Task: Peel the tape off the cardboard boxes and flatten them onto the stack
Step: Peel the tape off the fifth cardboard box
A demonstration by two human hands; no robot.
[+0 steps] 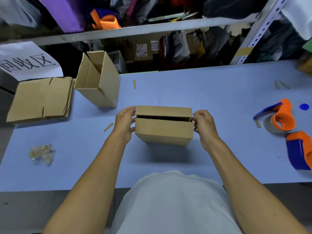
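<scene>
Fingers of left hand (125, 123) and right hand (203, 125) curled, gripping small box (164, 130) ends above table (211, 92).

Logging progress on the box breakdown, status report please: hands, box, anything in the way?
Left hand and right hand grip the small box at its ends. Top flaps parted. Open box and flattened stack sit apart, far left.

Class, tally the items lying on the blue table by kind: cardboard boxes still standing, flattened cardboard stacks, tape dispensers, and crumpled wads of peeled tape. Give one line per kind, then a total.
Standing brown cardboard boxes: 2, the held box and the open box
Flattened brown cardboard stack: 1
Orange-and-blue tape dispensers: 2
Crumpled clear tape wad: 1
Total: 6
</scene>
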